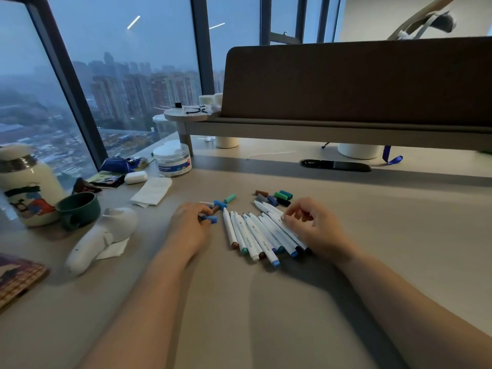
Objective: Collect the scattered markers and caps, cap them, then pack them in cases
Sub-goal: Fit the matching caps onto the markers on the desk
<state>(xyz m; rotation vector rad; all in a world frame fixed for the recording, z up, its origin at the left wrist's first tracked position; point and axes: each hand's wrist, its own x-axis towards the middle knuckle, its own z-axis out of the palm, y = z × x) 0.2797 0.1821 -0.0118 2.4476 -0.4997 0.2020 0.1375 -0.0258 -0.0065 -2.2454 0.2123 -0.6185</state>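
Note:
Several white markers (255,235) lie side by side in a loose row on the desk (266,302), coloured ends toward me. My left hand (190,225) rests left of the row, its fingertips curled over small blue caps (210,219) and a brown piece. A teal cap (229,198) lies just beyond it. My right hand (311,227) sits at the right side of the row, fingers curled, its fingertips touching the outermost marker (269,209). A cluster of loose caps (274,198) in brown, grey, blue, green and black lies behind the markers. No case is in view.
On the left stand a white bottle (24,187), a dark green mug (78,209), a white gadget (103,235) and a folded tissue (151,193). A clear tub (173,158) sits at the back left. A raised shelf with a brown divider panel (346,81) spans the back.

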